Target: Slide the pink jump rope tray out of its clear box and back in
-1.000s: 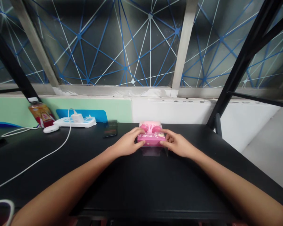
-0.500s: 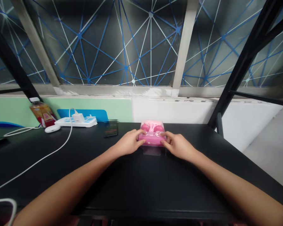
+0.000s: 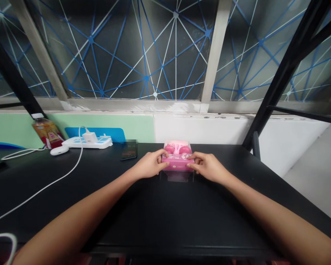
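Observation:
A pink box (image 3: pixel 177 162) with a clear cover rests on the black table near the wall. Round pink parts and a pale pink piece show through its upper side. My left hand (image 3: pixel 151 164) grips the box's left side, with the thumb at the front face and a fingertip on top. On the opposite side my right hand (image 3: pixel 208 166) holds it the same way, thumb in front and index finger on the top edge. The other fingertips are partly hidden.
Left of the box lies a dark phone (image 3: pixel 129 151). Farther left are a white power strip (image 3: pixel 103 142) with a charger, a white case (image 3: pixel 59 150) and a bottle (image 3: pixel 48 133). A white cable (image 3: pixel 55 181) crosses the table (image 3: pixel 165 217). Black posts stand at both sides.
The box's pink front face looks slightly more upright between my hands, and its top is seen at a flatter angle. Both hands keep their hold. The view has shifted very slightly.

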`<state>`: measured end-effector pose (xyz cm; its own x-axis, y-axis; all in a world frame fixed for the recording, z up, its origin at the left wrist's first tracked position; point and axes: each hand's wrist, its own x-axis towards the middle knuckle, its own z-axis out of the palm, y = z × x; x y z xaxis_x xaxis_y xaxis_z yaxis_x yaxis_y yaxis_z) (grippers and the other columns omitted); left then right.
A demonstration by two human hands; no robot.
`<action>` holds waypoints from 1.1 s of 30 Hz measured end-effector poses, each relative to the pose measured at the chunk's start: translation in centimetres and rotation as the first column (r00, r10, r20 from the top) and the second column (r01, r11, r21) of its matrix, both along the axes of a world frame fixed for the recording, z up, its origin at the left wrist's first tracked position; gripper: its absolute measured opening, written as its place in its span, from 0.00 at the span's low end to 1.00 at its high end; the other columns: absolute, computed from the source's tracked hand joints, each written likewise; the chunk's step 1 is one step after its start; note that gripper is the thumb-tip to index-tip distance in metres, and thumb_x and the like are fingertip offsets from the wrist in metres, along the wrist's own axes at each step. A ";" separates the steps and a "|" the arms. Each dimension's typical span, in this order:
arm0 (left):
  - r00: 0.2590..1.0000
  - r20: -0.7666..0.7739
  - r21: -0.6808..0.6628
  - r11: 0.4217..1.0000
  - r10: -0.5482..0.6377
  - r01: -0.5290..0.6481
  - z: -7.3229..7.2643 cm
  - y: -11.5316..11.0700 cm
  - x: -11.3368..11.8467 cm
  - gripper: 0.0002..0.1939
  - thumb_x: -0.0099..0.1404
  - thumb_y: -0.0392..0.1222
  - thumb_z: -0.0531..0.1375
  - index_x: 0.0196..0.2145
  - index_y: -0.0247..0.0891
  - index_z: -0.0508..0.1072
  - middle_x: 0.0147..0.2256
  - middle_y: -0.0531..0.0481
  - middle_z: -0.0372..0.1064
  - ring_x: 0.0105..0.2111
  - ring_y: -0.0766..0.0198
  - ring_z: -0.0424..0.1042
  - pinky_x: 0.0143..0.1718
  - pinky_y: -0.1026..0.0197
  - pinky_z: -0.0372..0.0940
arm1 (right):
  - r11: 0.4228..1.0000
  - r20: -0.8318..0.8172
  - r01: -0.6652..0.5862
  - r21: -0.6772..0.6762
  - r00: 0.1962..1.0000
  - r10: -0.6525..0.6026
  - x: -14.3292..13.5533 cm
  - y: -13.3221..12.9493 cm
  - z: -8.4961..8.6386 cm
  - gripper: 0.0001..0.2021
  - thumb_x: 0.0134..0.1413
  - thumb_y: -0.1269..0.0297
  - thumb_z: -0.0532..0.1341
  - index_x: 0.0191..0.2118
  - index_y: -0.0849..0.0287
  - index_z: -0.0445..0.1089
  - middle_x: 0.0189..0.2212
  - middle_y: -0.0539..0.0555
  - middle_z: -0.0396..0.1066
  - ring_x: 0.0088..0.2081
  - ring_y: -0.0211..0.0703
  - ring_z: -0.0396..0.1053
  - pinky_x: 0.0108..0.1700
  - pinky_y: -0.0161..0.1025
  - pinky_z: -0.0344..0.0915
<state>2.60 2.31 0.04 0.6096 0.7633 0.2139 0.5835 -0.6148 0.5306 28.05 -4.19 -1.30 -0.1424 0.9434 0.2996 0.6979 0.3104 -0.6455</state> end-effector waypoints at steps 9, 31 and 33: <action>1.000 -0.009 0.084 0.996 0.005 -0.004 -0.2 0.0 0.3 0.16 0.65 0.48 0.57 0.49 0.42 0.68 0.23 0.58 0.65 0.23 0.64 0.70 0.26 0.65 0.56 | 0.993 0.077 0.071 0.099 0.994 -0.078 -0.1 0.4 -0.4 0.11 0.57 0.57 0.60 0.42 0.56 0.73 0.23 0.48 0.72 0.26 0.42 0.70 0.31 0.37 0.62; 0.993 -0.084 0.074 0.994 -0.079 0.085 0.7 -0.2 -0.5 0.20 0.60 0.47 0.61 0.49 0.44 0.69 0.24 0.58 0.67 0.25 0.63 0.70 0.27 0.65 0.57 | 0.997 0.246 -0.058 0.043 0.968 0.046 0.6 -0.8 1.1 0.18 0.55 0.56 0.63 0.51 0.54 0.73 0.27 0.50 0.76 0.27 0.44 0.72 0.29 0.37 0.63; 0.992 -0.083 0.066 0.993 -0.090 0.096 0.8 -0.1 -0.5 0.20 0.60 0.48 0.62 0.49 0.44 0.69 0.24 0.59 0.66 0.25 0.64 0.69 0.27 0.65 0.57 | 0.997 0.240 -0.067 0.043 0.969 0.055 0.5 -0.8 1.1 0.17 0.54 0.54 0.64 0.48 0.54 0.73 0.26 0.49 0.75 0.27 0.44 0.72 0.28 0.36 0.63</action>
